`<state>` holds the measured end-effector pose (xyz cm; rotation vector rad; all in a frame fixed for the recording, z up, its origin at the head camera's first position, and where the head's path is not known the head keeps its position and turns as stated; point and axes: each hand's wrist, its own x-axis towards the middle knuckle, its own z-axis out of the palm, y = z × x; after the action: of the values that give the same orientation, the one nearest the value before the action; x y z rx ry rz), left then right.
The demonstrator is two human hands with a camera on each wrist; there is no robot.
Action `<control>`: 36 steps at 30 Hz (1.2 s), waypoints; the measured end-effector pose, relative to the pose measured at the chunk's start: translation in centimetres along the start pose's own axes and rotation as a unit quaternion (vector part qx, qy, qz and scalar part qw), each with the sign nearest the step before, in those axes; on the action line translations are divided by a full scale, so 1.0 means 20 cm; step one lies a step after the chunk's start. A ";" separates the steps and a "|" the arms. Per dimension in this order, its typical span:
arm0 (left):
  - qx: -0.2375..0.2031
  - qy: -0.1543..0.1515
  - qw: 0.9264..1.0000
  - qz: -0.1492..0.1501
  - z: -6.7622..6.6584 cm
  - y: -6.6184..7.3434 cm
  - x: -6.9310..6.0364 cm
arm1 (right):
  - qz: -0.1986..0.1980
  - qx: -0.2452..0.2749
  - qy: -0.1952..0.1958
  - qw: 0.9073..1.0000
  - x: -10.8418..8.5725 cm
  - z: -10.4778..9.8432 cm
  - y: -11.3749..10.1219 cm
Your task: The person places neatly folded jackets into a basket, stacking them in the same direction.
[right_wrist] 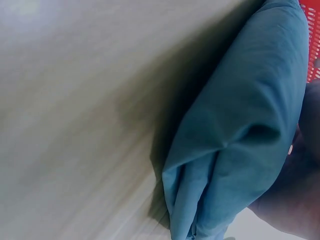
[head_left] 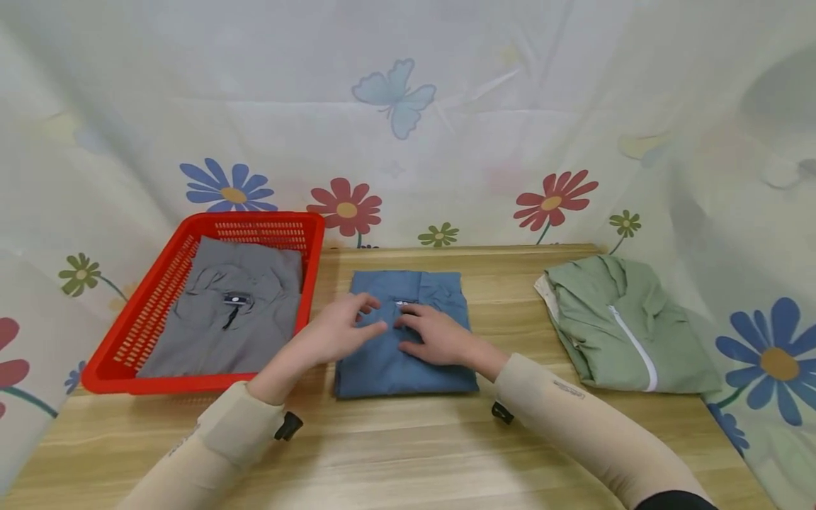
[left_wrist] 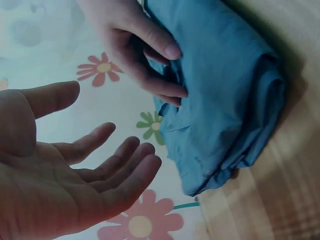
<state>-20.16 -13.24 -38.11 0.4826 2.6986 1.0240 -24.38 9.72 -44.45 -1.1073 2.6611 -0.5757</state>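
A folded blue garment (head_left: 408, 379) lies flat on the table in the middle of the head view, a small white label showing near its centre. My left hand (head_left: 338, 329) hovers over its left side, fingers loosely bent and apart from the cloth in the left wrist view. On the garment's right part rests my right hand (head_left: 438, 336), its slightly curved fingertips touching the cloth near the label. The right wrist view shows the garment's layered folded edge (right_wrist: 200, 185), while most of the right hand is dark there at the frame's border.
To the left stands a red plastic basket (head_left: 191, 384) holding a folded grey garment (head_left: 213, 347) with a dark tag. A folded green garment (head_left: 627, 333) with a white zipper lies at the right. Behind the wooden table (head_left: 382, 453) hangs a flower-printed cloth (head_left: 472, 163).
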 end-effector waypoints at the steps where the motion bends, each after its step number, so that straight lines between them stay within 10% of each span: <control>1: 0.000 -0.001 1.000 -0.003 0.01 0.00 0.00 | 0.001 0.003 0.001 1.000 -0.01 0.00 0.00; 16: -0.025 -0.001 0.998 -0.056 0.16 -0.04 0.03 | 0.002 0.024 0.018 1.000 -0.12 -0.03 0.08; 24: -0.066 0.002 0.995 -0.071 0.23 -0.08 0.02 | -0.006 0.052 0.097 0.994 -0.19 0.00 0.13; 31: -0.097 0.020 0.991 -0.093 0.25 -0.09 0.01 | -0.022 0.092 0.269 0.958 -0.24 0.00 0.19; 36: -0.152 0.053 0.982 -0.103 0.26 -0.10 0.02 | 0.040 0.123 0.329 0.935 -0.28 -0.02 0.25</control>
<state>-19.37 -11.28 -43.26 0.0929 2.5448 1.4000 -23.71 17.04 -45.99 -0.8263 3.0149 -1.4344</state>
